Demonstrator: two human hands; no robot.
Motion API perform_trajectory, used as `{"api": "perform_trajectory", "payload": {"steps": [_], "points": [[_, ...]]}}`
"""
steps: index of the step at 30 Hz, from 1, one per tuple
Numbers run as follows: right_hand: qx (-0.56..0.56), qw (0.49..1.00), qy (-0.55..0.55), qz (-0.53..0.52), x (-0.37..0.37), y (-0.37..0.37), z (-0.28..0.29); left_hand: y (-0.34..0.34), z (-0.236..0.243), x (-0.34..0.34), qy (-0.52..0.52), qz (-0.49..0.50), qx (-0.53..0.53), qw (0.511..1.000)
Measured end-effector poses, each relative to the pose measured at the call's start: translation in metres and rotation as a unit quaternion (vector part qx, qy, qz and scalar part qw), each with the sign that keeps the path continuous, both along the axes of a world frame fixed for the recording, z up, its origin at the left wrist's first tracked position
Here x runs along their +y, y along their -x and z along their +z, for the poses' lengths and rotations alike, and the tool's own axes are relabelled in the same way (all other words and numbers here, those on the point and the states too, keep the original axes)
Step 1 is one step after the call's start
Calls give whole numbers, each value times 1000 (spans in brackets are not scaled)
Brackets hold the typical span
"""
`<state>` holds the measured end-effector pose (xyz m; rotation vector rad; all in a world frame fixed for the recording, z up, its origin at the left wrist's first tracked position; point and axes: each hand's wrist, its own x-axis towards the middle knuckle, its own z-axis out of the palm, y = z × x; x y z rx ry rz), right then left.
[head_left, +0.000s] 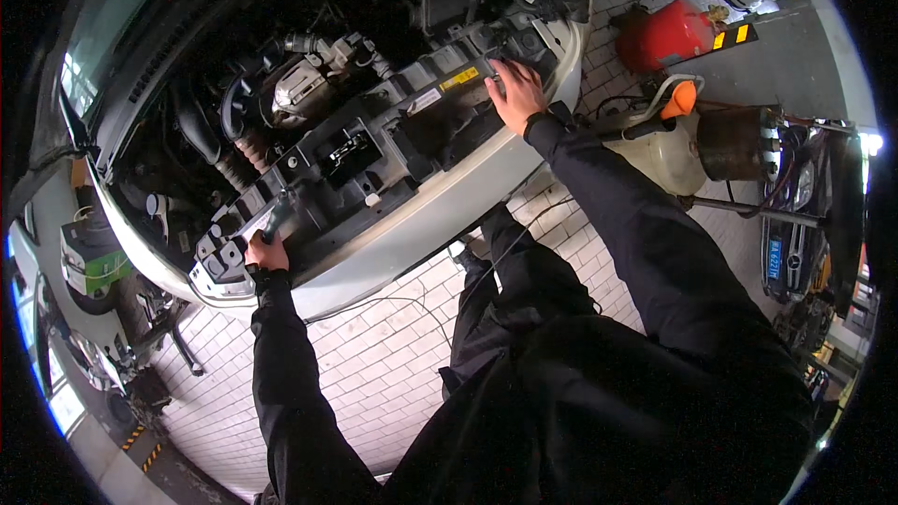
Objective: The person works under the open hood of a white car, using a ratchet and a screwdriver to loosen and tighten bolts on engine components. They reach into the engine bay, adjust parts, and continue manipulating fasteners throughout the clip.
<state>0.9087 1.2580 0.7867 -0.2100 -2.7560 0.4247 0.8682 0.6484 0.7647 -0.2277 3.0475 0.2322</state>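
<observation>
My left hand (267, 251) is closed around a short dark cylindrical tool (278, 217) at the left end of the car's black front panel (323, 210). The tool tilts up toward the engine bay; its kind and tip are hard to make out. Resting on the right part of that panel is my right hand (518, 98), with its fingers apart and nothing in them. A yellow label (459, 79) lies just left of these fingers. Below the panel curves the white bumper (426, 215). The hood latch opening (348, 151) sits between my hands.
The engine (301, 89) and its hoses fill the open bay ahead. Right of the car are a red tank (666, 36), an orange funnel (680, 100) and a beige tank (659, 154). A metal stand leg (185, 348) juts out at left. A thin cable (412, 300) crosses the brick floor.
</observation>
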Motion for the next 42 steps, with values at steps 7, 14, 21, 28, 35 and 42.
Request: {"api": "perform_trajectory", "payload": {"steps": [7, 14, 21, 28, 35, 42], "points": [[-22, 1000, 7, -6, 1, 0, 2, 1, 20, 13, -15, 3, -24, 1000], [-34, 999, 11, -7, -1, -2, 6, -1, 22, 16, -19, 14, -28, 999], [-36, 999, 23, -11, -2, -1, 7, -2, 22, 16, -22, 1, -2, 1000], [-39, 999, 6, -7, -1, 0, 5, 0, 14, 8, 8, 2, -16, 1000], [-4, 1000, -5, 1, 0, -1, 3, -1, 14, 11, 0, 22, -14, 1000], [4, 1000, -2, 7, 1, 0, 0, 0, 14, 10, -2, 13, -16, 1000]]}}
